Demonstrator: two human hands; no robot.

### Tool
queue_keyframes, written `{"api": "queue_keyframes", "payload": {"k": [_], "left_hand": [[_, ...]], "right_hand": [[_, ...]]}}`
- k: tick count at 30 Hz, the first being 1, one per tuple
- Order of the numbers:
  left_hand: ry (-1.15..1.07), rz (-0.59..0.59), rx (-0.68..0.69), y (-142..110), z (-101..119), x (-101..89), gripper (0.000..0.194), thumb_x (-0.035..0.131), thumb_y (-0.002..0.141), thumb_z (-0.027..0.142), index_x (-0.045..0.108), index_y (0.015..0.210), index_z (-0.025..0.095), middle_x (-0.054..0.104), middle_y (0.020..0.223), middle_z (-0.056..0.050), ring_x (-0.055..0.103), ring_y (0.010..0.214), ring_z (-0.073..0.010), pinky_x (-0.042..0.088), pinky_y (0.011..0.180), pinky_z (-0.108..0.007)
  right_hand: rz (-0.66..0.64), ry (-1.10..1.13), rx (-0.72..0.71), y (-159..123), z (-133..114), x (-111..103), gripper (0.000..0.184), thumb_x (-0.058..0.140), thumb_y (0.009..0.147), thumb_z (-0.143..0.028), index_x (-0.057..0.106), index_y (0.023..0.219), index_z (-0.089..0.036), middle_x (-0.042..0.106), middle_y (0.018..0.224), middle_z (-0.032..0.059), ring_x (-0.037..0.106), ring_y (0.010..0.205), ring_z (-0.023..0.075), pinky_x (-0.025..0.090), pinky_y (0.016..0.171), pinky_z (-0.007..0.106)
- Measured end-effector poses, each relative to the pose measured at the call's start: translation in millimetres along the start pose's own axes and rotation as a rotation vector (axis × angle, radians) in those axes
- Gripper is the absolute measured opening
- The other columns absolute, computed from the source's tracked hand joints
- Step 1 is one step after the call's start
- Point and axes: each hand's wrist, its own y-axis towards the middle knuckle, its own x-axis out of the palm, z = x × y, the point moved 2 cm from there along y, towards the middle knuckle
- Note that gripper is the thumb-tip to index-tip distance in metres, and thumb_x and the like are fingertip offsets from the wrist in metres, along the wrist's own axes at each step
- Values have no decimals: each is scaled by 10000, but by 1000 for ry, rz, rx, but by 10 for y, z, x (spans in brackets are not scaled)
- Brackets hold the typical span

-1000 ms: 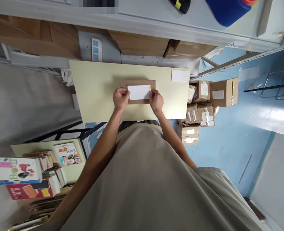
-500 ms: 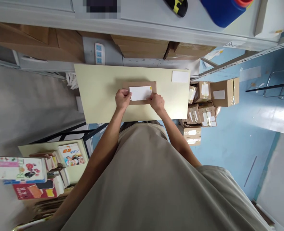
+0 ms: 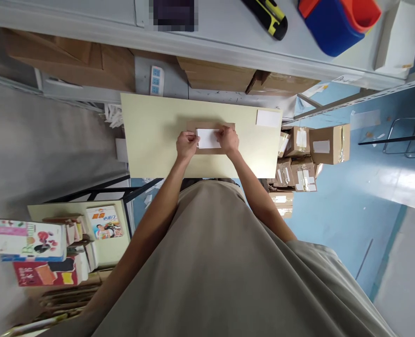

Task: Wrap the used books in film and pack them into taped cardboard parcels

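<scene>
A flat brown cardboard piece [image 3: 211, 151] lies on the pale yellow table [image 3: 151, 135] in front of me. On top of it is a white rectangular paper slip [image 3: 206, 139]. The slip's left edge is pinched between the thumb and fingers of my left hand [image 3: 187, 145]. My right hand [image 3: 228, 139] has its fingers closed at the slip's upper right corner and covers that end of it. The right part of the cardboard is partly hidden under this hand.
Another white paper [image 3: 268, 118] lies at the table's far right corner. Behind stands a grey shelf [image 3: 221, 44] with a utility knife [image 3: 271, 21] and a blue and red container [image 3: 329, 28]. Taped boxes [image 3: 329, 144] are stacked right; books [image 3: 32, 241] sit lower left.
My right hand has moved up along the slip's right end, from the lower right to the upper right corner, covering a small yellow mark. The left hand keeps its pinch. The camera view has shifted.
</scene>
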Motion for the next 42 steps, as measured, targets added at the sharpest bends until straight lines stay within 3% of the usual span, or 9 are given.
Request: {"api": "queue_keyframes", "payload": {"k": [6,12,15,21,29,33,37,39,42], "left_hand": [[59,9,-2,-5,52,-8,282,825,790,150,638,989,218,790,906,-33,781,879,-226,596,863,-337],[228,32,58,-82,103,1,219,784,876,165,646,1030,236,826,949,-40,792,940,-244,577,939,-360],[285,54,96,-129,133,10,193,764,909,168,640,1031,252,835,982,-39,795,990,-254,570,958,-366],[341,26,109,-142,176,-8,174,760,920,177,639,1019,255,844,1027,-58,806,1024,-270,575,964,-378],[315,29,125,-153,159,-28,188,759,929,200,623,1040,267,840,1013,-46,806,991,-253,591,962,-370],[345,10,149,-160,156,-55,235,785,877,168,621,1014,265,801,936,-35,785,957,-259,586,985,-389],[334,-65,122,-86,144,-116,306,831,758,126,647,966,255,721,879,5,731,886,-224,583,966,-375],[313,-103,82,-35,142,-148,386,858,659,97,662,956,250,672,843,37,697,831,-199,582,926,-359],[279,-139,43,11,164,-178,466,875,552,83,677,942,243,620,782,71,662,761,-176,580,890,-351]], "right_hand": [[-157,-150,-48,-113,-273,121,157,733,1096,-372,790,1079,-226,843,1214,122,793,1136,295,634,1032,425],[-108,-124,-49,-28,-510,115,262,571,1186,-371,780,1213,-216,859,1193,108,799,1096,243,630,1020,385],[-73,-152,-58,-37,-526,131,271,554,1187,-359,773,1271,-224,859,1221,115,803,1143,271,634,1033,405],[-170,-211,-109,-70,-477,122,280,726,1089,-365,750,1340,-244,856,1284,107,801,1204,306,634,1040,401],[-108,-189,-51,-28,-581,66,321,617,1155,-451,824,1223,-216,868,1226,144,808,1227,331,620,1039,418],[-95,-157,-43,47,-623,84,493,576,1176,-586,832,1123,-168,866,1013,136,812,1154,282,591,1047,371],[-140,-143,-55,113,-620,118,564,532,1199,-593,823,1028,-142,840,886,135,817,1087,268,597,1049,366],[-171,-151,-87,114,-607,126,493,589,1183,-566,824,1043,-156,851,942,150,818,1111,296,617,1064,413],[-202,-205,-119,66,-586,125,347,775,1097,-479,800,1216,-154,857,1195,184,805,1229,334,626,1096,456]]}}
